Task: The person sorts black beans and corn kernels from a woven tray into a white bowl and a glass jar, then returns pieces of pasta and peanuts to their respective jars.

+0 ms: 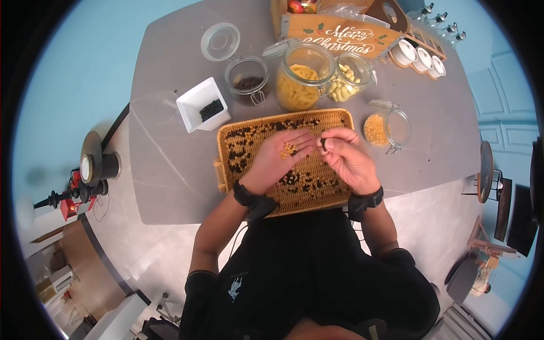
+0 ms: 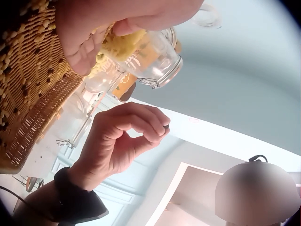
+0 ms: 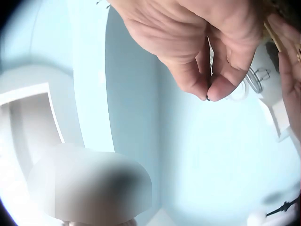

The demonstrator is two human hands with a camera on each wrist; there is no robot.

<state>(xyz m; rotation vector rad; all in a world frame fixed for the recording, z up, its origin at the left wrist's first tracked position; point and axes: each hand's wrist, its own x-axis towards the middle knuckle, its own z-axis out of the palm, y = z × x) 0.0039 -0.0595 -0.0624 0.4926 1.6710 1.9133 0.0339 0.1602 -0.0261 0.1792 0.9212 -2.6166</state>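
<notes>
My left hand (image 1: pixel 280 156) is held palm up over the wicker basket (image 1: pixel 347 120), fingers straight. A small heap of yellow kernels (image 1: pixel 288 151) lies on it near the base of the fingers. Just to its right, my right hand (image 1: pixel 352 161) pinches a small black bean (image 1: pixel 323 143) between thumb and fingertips. The left wrist view shows that same bean (image 2: pixel 166 128) as a dark speck at the fingertips, and in the right wrist view it barely peeks out below the pinch. Black beans (image 1: pixel 241 161) and yellow kernels are scattered, mixed, across the basket's bottom.
Behind the basket's left side are a white dish (image 1: pixel 190 102) of black beans and an open jar (image 1: pixel 246 68) of dark grains. A pasta jar (image 1: pixel 294 93) and a nut jar (image 1: pixel 354 65) stand behind it. Rightward is a jar of yellow kernels (image 1: pixel 375 131).
</notes>
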